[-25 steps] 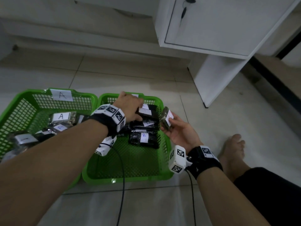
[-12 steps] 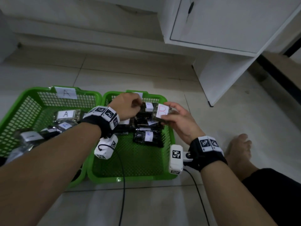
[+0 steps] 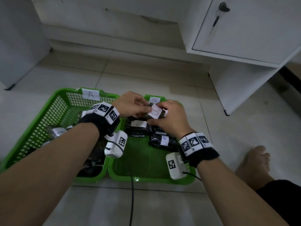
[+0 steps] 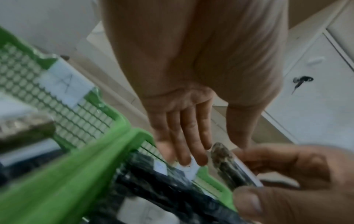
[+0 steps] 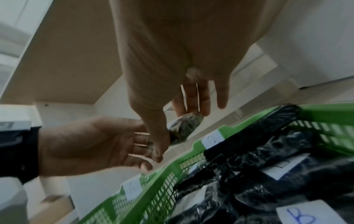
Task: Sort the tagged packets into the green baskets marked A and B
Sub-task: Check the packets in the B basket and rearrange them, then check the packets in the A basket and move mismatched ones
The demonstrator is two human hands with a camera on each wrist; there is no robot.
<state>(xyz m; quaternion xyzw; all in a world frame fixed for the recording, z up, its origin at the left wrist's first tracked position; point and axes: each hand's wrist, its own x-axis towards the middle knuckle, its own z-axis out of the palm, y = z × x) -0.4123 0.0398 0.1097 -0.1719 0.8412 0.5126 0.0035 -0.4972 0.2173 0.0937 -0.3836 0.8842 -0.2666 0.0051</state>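
Note:
A dark packet with a red B tag [image 3: 154, 111] is held above the far end of the green basket marked B [image 3: 146, 175]. My left hand [image 3: 143, 106] pinches its left edge and my right hand [image 3: 161, 110] grips its right side, thumb underneath. The right wrist view shows the packet [image 5: 184, 127] between my right thumb and fingers. Basket B holds several black packets, one with a blue B tag [image 3: 164, 141]. The basket marked A [image 3: 48, 121] stands against its left side with tagged packets [image 3: 57, 132] inside, partly hidden by my left forearm.
A white cabinet [image 3: 244, 30] with a key in its door stands at the back right, its side panel [image 3: 236, 88] reaching the tiled floor. A bare foot [image 3: 255, 162] lies right of basket B. A black cable [image 3: 132, 201] runs toward me from between the baskets.
My right hand carried the B-tagged packet from basket B's right rim up and left. My left hand left the packets in basket B and took hold of it too.

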